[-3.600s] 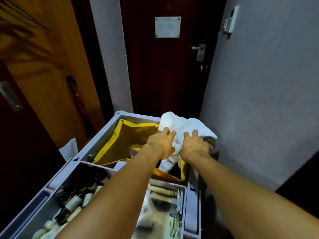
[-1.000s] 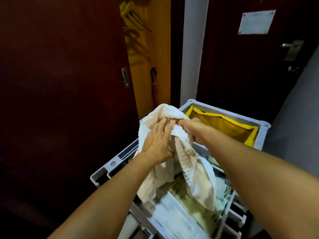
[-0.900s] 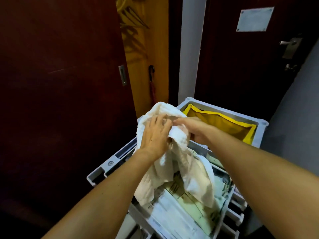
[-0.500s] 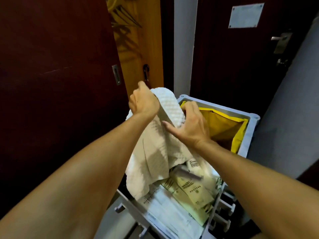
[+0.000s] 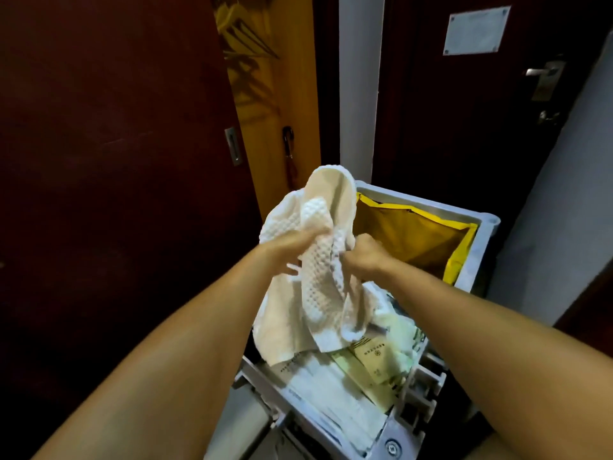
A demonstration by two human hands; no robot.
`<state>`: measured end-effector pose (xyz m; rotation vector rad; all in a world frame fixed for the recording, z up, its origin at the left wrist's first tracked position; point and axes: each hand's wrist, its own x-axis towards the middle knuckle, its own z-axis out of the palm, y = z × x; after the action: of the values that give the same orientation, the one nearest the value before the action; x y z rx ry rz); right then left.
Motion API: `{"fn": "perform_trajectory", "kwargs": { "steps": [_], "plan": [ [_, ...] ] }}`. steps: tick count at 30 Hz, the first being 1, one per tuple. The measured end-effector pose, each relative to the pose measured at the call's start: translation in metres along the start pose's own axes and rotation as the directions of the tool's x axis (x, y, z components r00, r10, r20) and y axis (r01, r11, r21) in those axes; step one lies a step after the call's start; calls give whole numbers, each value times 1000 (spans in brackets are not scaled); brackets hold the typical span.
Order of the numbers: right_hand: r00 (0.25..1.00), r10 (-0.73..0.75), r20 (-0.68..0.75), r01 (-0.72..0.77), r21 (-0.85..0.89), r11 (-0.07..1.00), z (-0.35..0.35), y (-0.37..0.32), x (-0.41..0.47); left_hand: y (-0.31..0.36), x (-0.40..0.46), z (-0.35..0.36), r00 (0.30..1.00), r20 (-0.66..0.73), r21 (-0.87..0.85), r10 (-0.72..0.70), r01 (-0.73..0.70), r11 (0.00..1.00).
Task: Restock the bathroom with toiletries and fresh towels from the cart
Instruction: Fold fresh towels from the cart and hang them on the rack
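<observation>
Dark red doors [image 5: 109, 161] fill the view from nine to twelve o'clock, with a second dark door [image 5: 464, 127] bearing a pale plaque [image 5: 475, 30] and a metal handle [image 5: 544, 74] at one o'clock, and a grey wall [image 5: 564, 200] at three o'clock. A grey cart [image 5: 484, 234] is seen below centre, its yellow bag [image 5: 418, 240] open at two o'clock. A white waffle-textured towel [image 5: 318, 280] is held up at the centre, above the cart's tray of packets [image 5: 365, 363], its lower folds hanging down to them. The left hand [image 5: 288, 250] is closed on the towel's left side, the grip clamped on the fabric, though blurred. The right hand [image 5: 363, 254] is clenched on the towel's right edge, fingers curled into the cloth. Both forearms are seen reaching in from six o'clock.
</observation>
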<state>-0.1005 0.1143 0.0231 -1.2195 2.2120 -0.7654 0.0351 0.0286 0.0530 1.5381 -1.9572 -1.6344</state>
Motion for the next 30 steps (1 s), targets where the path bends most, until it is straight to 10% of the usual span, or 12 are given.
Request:
{"fn": "perform_trajectory", "kwargs": {
  "steps": [6, 11, 16, 26, 30],
  "plan": [
    [996, -73, -47, 77, 91, 993, 3, 6, -3, -36, 4, 27, 986, 161, 84, 40, -54, 995],
    [959, -108, 260, 111, 3, 994, 4, 16, -13, -23, 5, 32, 964, -198, -103, 176, -199, 975],
    [988, -122, 92, 124, -12, 992, -4, 24, -11, -16, 6, 35, 863, -442, -55, 245, -299, 953],
    [998, -43, -45, 61, 562, 825, -17, 12, 4, -7, -10, 32, 977, 129, -19, 169, -168, 986],
    [986, -126, 107, 17, 693, 721, -11, 7, 4, -15, -12, 33, 970, -8, 16, 242, -242, 970]
  ]
}}
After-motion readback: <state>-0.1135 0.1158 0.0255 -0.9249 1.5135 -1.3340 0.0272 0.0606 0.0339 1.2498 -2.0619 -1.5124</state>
